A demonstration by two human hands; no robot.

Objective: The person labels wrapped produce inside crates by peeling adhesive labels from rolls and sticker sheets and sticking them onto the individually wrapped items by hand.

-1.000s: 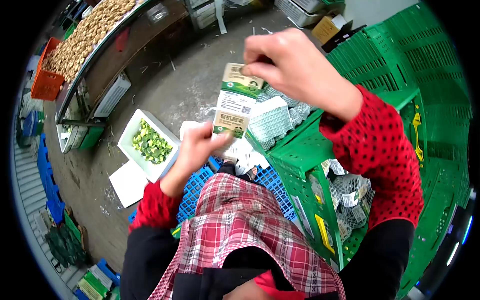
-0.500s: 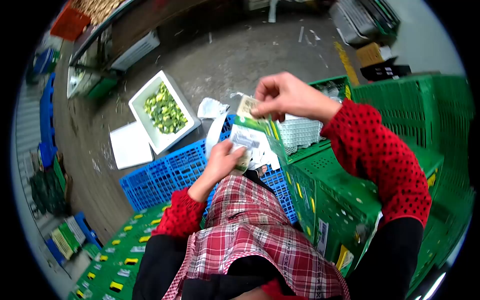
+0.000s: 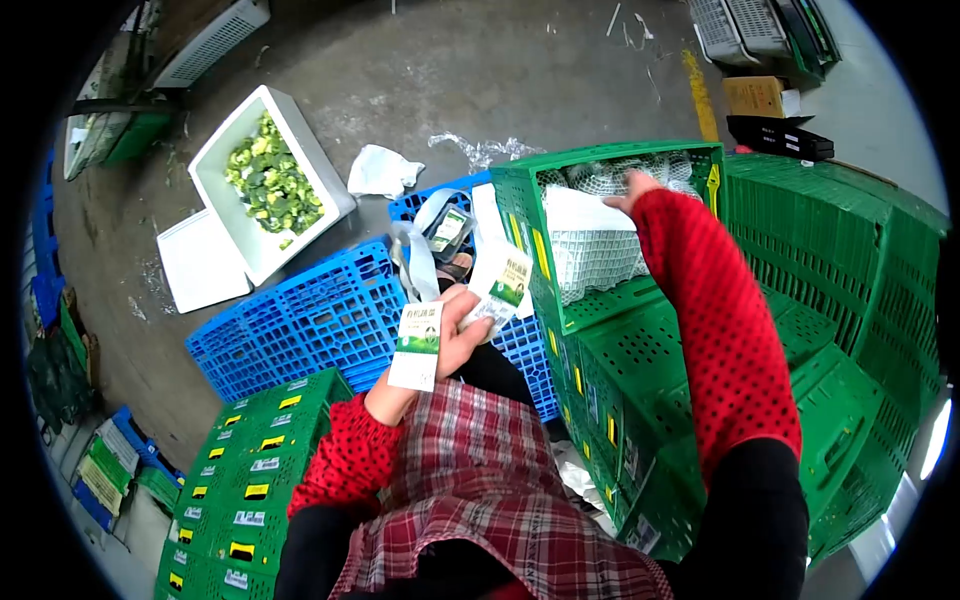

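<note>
Off the labels [image 3: 418,345] now, the right hand [image 3: 634,192] is reaching into the crate [image 3: 515,190] by the net bags [image 3: 600,180], its grip too blurred to tell; the left hand [image 3: 460,338] is holding the labels, fanned apart.

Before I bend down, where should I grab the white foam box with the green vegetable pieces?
Probably by the rims of its two long walls, coming from above with both hands. The white foam box is open-topped, and its walls rise above the green vegetable pieces. The white panel lies along one long wall.
</note>
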